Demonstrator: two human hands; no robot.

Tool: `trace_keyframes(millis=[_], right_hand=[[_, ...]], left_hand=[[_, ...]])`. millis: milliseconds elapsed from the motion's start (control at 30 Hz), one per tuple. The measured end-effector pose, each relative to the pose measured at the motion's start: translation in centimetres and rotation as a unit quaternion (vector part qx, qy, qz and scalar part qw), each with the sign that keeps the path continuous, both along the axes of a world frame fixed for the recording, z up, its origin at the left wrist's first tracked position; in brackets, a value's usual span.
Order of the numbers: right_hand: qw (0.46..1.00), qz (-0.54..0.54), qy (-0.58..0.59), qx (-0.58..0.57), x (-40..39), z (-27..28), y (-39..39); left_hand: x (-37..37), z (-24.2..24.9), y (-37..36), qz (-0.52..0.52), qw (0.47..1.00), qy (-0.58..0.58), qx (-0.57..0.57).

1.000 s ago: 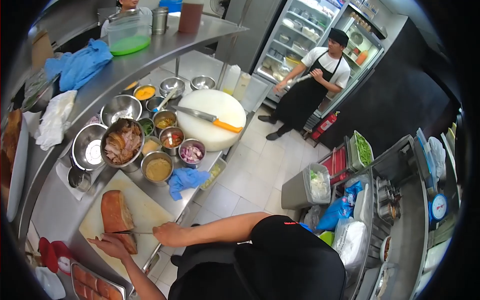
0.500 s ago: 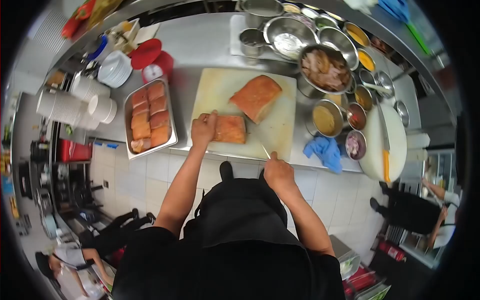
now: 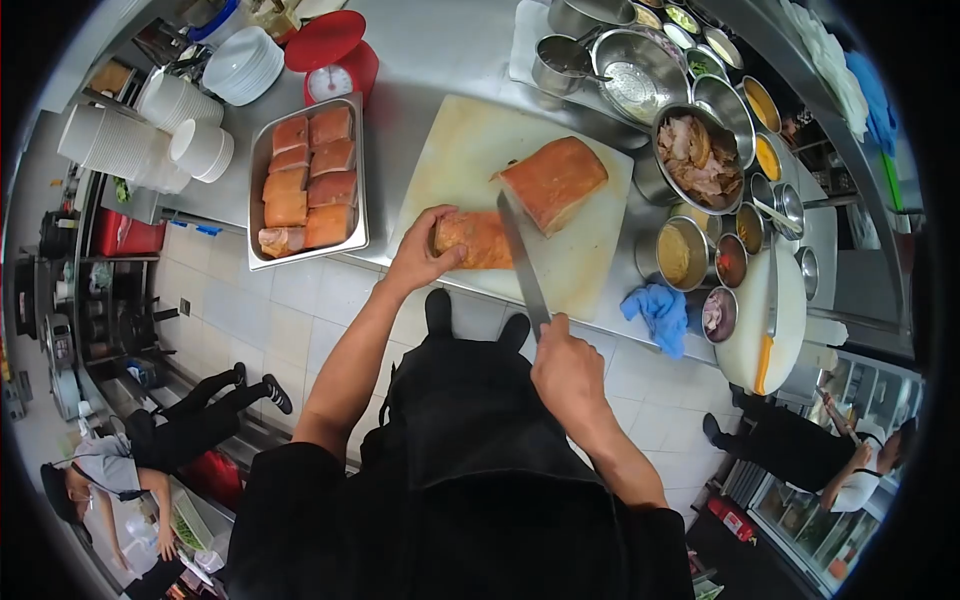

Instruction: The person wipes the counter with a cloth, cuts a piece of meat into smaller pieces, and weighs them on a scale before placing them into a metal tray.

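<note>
My left hand (image 3: 422, 252) grips the left end of a smaller meat slab (image 3: 477, 240) near the front of the cutting board (image 3: 455, 130), thumb on top and fingers round the far side. Closed round a knife handle is my right hand (image 3: 567, 368), at the counter's front edge. The blade of the knife (image 3: 525, 262) points away from me, its flat side turned up, beside the slab's right end. Its tip reaches the left edge of a larger meat piece (image 3: 560, 183), which lies farther back on the board.
A metal tray (image 3: 361, 200) of meat blocks stands left of the board, with a red scale (image 3: 345, 75) behind it. Metal bowls (image 3: 640, 75), a blue cloth (image 3: 658, 315) and a second knife (image 3: 768, 340) are on the right. Two other people work at both sides.
My left hand has shifted its hold on the smaller slab, with the thumb now on top. The knife blade has turned its broad side up and shows more clearly. The head view has shifted.
</note>
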State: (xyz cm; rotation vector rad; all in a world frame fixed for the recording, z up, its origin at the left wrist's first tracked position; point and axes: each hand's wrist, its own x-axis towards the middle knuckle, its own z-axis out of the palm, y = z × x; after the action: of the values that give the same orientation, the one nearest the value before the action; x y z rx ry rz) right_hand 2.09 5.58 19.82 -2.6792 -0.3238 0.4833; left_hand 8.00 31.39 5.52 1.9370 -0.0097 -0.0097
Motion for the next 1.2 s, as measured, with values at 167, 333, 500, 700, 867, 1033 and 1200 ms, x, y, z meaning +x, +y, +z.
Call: trace_keyframes(millis=[167,333,500,700,867,1033,1200], right_hand=[[0.998,-0.024,0.044,0.023,0.5,-0.4,2.9],[0.994,-0.05,0.083,0.04,1.0,-0.4,4.2],[0.992,-0.04,0.118,-0.016,1.1,-0.1,5.3],[0.988,-0.043,0.141,-0.038,1.4,0.6,6.2],[0.983,-0.03,0.162,-0.081,3.1,3.3,6.2],[0.979,-0.012,0.176,-0.1,6.4,2.9,9.0],[0.974,-0.006,0.179,-0.14,8.8,-0.5,10.7]], left_hand=[[0.3,-1.0,0.1,0.011,0.998,-0.012,-0.054],[-0.1,-1.3,-0.4,0.025,0.999,-0.029,-0.027],[0.1,-0.6,0.1,0.016,0.999,-0.033,-0.004],[3.0,0.8,0.3,-0.091,0.971,-0.194,0.11],[3.5,-0.6,-0.3,-0.085,0.978,-0.185,0.051],[3.6,-0.8,0.3,-0.087,0.976,-0.194,0.042],[3.5,-1.0,0.1,-0.076,0.977,-0.196,0.03]])
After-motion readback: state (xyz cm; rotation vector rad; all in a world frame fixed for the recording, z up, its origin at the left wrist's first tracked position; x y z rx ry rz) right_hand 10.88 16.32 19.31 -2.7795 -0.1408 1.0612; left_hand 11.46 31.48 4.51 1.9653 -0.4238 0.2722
